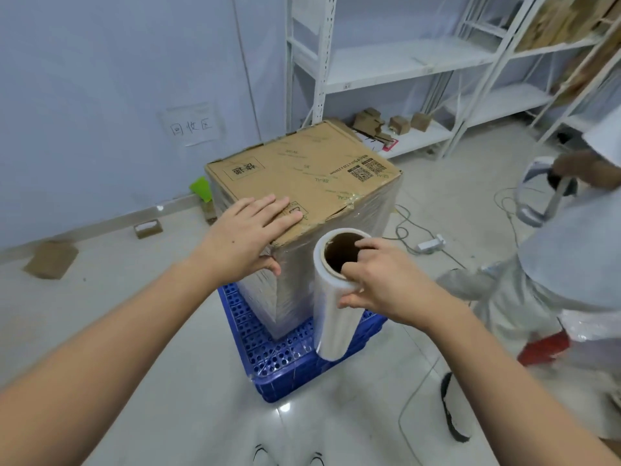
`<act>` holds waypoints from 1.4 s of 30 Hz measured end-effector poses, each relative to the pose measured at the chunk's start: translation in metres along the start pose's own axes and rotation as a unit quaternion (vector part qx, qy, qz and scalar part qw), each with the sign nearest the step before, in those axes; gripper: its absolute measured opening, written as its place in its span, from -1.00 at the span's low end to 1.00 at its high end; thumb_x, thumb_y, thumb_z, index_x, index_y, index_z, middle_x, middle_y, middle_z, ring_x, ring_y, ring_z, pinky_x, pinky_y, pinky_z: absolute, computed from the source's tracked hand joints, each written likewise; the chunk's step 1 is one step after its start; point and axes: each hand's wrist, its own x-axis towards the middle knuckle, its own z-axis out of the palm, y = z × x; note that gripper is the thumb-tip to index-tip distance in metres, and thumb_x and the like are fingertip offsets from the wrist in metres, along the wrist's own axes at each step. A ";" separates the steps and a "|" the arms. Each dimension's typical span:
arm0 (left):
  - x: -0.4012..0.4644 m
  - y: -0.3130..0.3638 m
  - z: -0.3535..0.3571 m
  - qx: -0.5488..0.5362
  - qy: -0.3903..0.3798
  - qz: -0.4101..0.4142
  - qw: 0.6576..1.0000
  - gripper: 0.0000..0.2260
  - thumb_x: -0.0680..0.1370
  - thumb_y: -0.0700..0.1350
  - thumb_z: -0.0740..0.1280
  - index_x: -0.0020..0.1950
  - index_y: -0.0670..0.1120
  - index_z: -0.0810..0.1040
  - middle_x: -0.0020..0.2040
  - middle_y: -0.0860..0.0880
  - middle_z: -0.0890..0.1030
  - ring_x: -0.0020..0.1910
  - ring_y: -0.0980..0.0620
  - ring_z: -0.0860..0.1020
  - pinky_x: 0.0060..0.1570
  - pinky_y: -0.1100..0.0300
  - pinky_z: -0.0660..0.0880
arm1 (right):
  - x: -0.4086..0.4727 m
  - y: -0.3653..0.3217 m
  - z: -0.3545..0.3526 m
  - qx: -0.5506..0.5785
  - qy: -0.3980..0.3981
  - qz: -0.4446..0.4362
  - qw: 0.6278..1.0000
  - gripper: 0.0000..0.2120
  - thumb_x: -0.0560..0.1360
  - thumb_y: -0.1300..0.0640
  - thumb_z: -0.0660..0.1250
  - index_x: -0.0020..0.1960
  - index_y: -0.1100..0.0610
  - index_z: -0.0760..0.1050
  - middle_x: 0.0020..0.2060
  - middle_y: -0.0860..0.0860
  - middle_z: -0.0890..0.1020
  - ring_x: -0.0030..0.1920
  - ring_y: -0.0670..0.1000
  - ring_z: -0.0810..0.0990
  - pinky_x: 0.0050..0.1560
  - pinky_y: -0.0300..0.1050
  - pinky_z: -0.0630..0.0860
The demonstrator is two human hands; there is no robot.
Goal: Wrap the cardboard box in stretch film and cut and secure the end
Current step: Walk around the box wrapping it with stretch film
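A tall cardboard box [312, 173] stands on a blue perforated plastic pallet [285, 368] in the middle of the floor. Its sides are covered in stretch film, its top is bare cardboard. My left hand [248, 233] lies flat on the near corner of the top, thumb down over the film-covered edge. My right hand [383, 280] grips the upper end of an upright roll of stretch film [332, 317] beside the box's near right side, with fingers hooked into the brown core.
Another person [564, 264] in light clothes works at the right with their own film roll. White metal shelving [396, 65] stands behind, holding small cartons. Cables and a power strip [431, 244] lie on the tiled floor right of the box. Small cardboard pieces [50, 260] lie at left.
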 end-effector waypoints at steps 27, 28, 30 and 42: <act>-0.014 0.008 0.003 -0.061 -0.006 -0.072 0.996 0.03 0.33 0.38 0.47 0.66 0.22 -0.01 0.68 0.08 0.06 0.65 -0.02 0.04 0.59 -0.04 -0.11 | 0.008 -0.065 0.005 -0.099 -0.042 0.214 0.971 -0.45 0.51 -0.42 0.13 -0.29 0.06 0.33 -0.51 -0.05 0.42 -0.38 0.05 0.38 0.35 -0.03 0.27; -0.014 0.006 0.004 -0.060 -0.002 -0.067 0.996 0.03 0.33 0.39 0.46 0.66 0.23 -0.01 0.68 0.08 0.07 0.65 -0.02 0.05 0.59 -0.04 -0.09 | 0.012 -0.068 0.005 -0.107 -0.061 0.228 0.966 -0.45 0.52 -0.42 0.14 -0.25 0.08 0.33 -0.46 -0.03 0.46 -0.37 0.05 0.39 0.24 -0.04 0.31; -0.014 0.001 0.007 -0.054 0.011 -0.051 0.997 0.02 0.33 0.43 0.43 0.66 0.24 -0.01 0.67 0.08 0.11 0.64 -0.03 0.08 0.57 -0.06 -0.03 | 0.019 -0.073 0.006 -0.076 -0.074 0.258 0.960 -0.56 0.55 -0.27 0.25 -0.16 0.10 0.29 -0.42 -0.02 0.43 -0.38 0.06 0.38 -0.09 -0.03 0.32; 0.000 -0.036 0.014 -0.077 0.037 0.080 0.993 -0.03 0.35 0.28 0.54 0.65 0.08 0.18 0.59 -0.15 0.29 0.53 -0.20 0.24 0.49 -0.17 0.20 | 0.065 -0.097 0.017 -0.060 -0.055 0.381 0.921 -0.60 0.52 -0.29 0.25 -0.20 0.05 0.34 -0.39 -0.03 0.48 -0.28 0.08 0.45 -0.08 -0.04 0.36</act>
